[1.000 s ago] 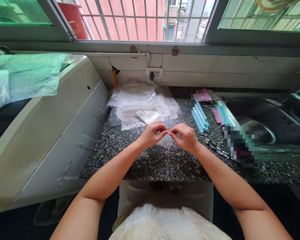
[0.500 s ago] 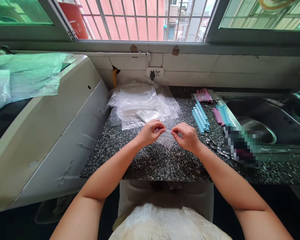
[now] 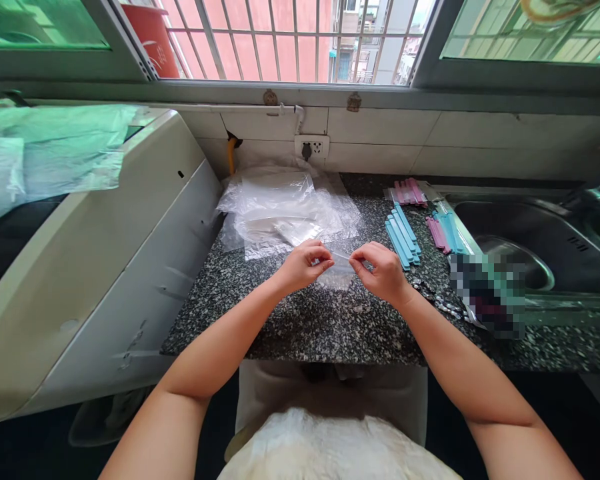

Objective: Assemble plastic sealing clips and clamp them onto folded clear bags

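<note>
Between my hands, over the speckled stone counter, is a small clear plastic bag (image 3: pixel 339 272). My left hand (image 3: pixel 307 264) pinches the left end of its top edge between thumb and fingers. At the right end, my right hand (image 3: pixel 379 270) has its thumb and fingertips closed on the same edge. The bag hangs below, see-through, and I cannot make out anything in it. Behind my left hand lies a loose pile of clear plastic bags (image 3: pixel 280 200). Several light-blue sealing clips (image 3: pixel 403 237) lie side by side just beyond my right hand.
Pink clips (image 3: pixel 410 192) and a smaller blue and pink group (image 3: pixel 447 232) lie farther right. A blurred packet (image 3: pixel 485 293) sits by the steel sink (image 3: pixel 510 223). A white appliance (image 3: pixel 130 267) borders the counter on the left. A wall socket (image 3: pixel 312 146) holds a plug.
My right hand has shifted slightly to the right, widening the gap between my hands, and more of the bag's top edge shows. The view has moved a little.
</note>
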A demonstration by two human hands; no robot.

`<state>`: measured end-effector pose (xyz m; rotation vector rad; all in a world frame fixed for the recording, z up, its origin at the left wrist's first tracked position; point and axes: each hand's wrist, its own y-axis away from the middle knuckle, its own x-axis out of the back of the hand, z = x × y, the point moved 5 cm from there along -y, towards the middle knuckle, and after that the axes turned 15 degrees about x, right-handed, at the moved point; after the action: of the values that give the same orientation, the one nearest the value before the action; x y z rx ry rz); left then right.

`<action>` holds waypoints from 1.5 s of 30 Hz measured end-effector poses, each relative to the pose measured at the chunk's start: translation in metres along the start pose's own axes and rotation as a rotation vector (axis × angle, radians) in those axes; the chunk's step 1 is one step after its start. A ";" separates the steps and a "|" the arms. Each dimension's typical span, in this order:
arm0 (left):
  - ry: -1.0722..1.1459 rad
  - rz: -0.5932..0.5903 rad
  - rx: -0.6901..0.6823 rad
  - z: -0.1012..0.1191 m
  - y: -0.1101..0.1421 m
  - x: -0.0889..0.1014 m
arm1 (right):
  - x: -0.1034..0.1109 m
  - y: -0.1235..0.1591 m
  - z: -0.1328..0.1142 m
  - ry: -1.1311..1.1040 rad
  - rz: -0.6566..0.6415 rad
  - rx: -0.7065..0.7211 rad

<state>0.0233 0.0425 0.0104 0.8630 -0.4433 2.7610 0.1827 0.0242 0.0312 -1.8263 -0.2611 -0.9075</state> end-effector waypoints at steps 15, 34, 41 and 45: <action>-0.046 -0.076 -0.023 0.004 0.001 -0.006 | 0.007 0.000 0.001 0.020 0.121 -0.041; -0.116 -0.110 -0.032 0.003 0.000 -0.007 | 0.020 0.006 0.015 0.049 0.258 -0.184; 0.010 0.015 0.000 0.003 0.000 0.008 | 0.011 0.001 0.007 -0.051 0.171 -0.108; 0.123 0.087 -0.041 0.012 0.003 0.015 | 0.000 -0.001 -0.001 -0.122 0.094 -0.080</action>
<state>0.0164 0.0373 0.0277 0.6749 -0.5252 2.8531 0.1813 0.0236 0.0323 -1.9548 -0.2158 -0.7520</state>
